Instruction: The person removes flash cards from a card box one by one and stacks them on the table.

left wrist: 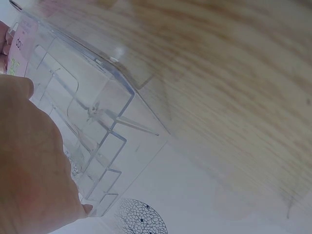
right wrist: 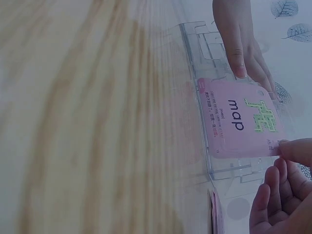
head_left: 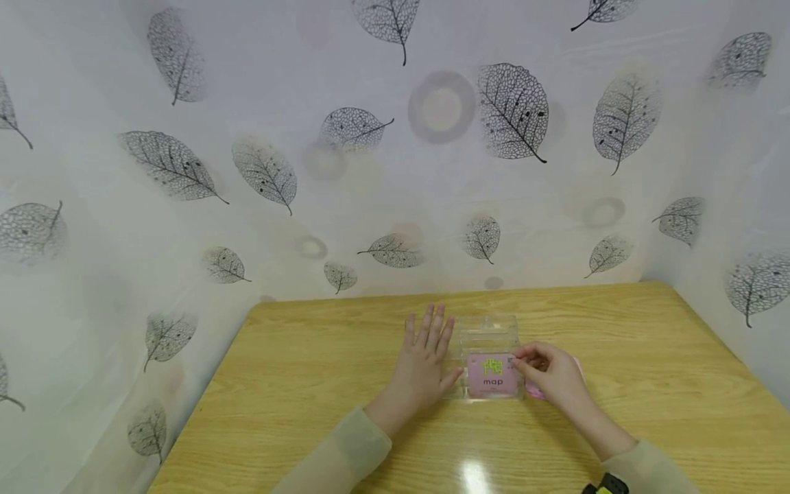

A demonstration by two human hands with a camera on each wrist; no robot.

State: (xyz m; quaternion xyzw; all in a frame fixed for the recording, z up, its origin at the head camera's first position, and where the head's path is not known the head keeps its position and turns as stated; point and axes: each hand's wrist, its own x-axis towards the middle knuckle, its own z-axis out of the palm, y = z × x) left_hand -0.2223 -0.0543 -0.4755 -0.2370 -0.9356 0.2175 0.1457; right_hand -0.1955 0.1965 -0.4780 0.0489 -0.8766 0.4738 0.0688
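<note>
A pink card [head_left: 492, 390] printed with the word "map" and a yellow-green drawing leans in the front row of a clear plastic tiered rack [head_left: 487, 336]. My right hand [head_left: 552, 377] pinches the card's upper right corner between thumb and finger; the right wrist view shows this grip on the card [right wrist: 233, 139]. On the rack's left side lies my left hand [head_left: 420, 363], its fingers straight and spread over the tiers. The left wrist view shows that hand [left wrist: 31, 156] against the stepped side of the rack [left wrist: 105, 131].
More pink cards [head_left: 534, 392] lie on the wooden table [head_left: 321, 384] to the right of the rack, partly hidden under my right hand. Behind the table hangs a pale leaf-print curtain [head_left: 395, 185], which also runs along both sides.
</note>
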